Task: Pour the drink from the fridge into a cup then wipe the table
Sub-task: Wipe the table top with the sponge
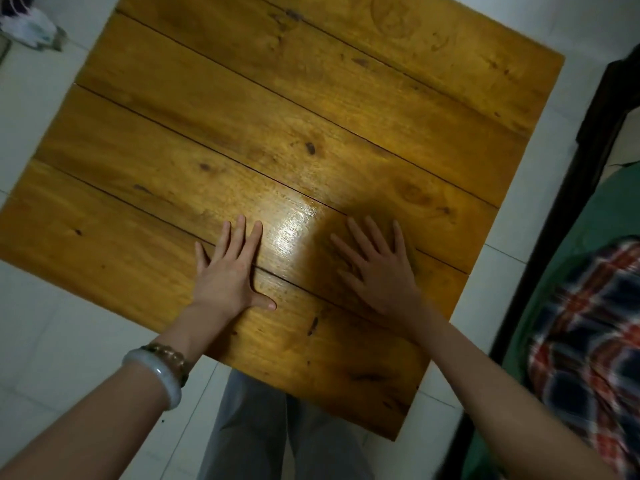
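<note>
We rested our left hand [227,271] and right hand [377,268] flat on the wooden counter [277,116], fingers [240,233] straight, spread, and grasping nothing. The counter stood on the white tiled floor [52,306] before our legs [249,427], with a green-sheeted bed [606,202] at its right.

Glossy varnished wood table [242,116]; smooth pale tiled floor [41,306].
</note>
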Demonstrator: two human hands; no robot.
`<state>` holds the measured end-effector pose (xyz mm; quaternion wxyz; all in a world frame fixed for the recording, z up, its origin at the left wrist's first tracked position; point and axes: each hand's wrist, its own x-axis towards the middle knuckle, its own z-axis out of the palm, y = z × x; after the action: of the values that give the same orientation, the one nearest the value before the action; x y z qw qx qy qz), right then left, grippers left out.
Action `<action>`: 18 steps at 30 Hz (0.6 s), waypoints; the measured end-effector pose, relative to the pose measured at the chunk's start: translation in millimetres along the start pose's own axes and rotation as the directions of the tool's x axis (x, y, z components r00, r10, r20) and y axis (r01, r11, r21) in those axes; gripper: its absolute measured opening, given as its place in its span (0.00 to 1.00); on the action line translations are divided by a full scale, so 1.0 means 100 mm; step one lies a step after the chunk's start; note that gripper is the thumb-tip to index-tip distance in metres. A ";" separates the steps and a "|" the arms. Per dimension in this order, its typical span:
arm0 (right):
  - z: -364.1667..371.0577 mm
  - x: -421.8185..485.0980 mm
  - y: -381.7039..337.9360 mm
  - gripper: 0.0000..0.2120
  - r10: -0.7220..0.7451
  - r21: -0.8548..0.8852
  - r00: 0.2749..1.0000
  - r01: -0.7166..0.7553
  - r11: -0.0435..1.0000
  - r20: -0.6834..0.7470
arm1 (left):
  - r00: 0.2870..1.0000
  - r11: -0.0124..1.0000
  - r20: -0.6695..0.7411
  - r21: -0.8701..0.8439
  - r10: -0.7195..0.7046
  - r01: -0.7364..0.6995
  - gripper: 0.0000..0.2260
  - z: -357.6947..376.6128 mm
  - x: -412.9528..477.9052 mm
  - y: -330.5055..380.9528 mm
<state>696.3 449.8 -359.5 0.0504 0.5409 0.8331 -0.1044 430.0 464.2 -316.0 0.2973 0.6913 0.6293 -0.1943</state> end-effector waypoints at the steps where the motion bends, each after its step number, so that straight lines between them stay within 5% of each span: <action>1: -0.04 0.29 -0.01 0.27 0.053 -0.004 0.998 -0.053 0.999 -0.026 | 1.000 1.000 0.001 0.003 -0.004 0.004 0.65 -0.01 0.00 0.01; 6: -0.12 1.29 -0.26 0.26 0.204 0.048 0.977 -0.201 0.978 -0.061 | 1.000 1.000 -0.022 -0.026 -0.013 0.012 0.65 0.01 0.00 0.01; 14: 0.18 -0.21 -0.80 0.29 -0.250 0.031 0.968 0.249 0.968 0.025 | 0.977 0.974 -0.122 -0.162 -0.176 0.155 0.63 0.26 -0.24 -0.09; 18: 0.17 -0.33 -0.38 0.28 -0.254 -0.025 0.967 0.254 0.967 0.008 | 0.992 0.990 -0.062 -0.094 -0.109 0.103 0.64 0.20 -0.26 -0.24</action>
<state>674.7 401.8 -364.9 0.0456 0.4286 0.8967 -0.1008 405.2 432.7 -318.0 0.2964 0.6487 0.6830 -0.1578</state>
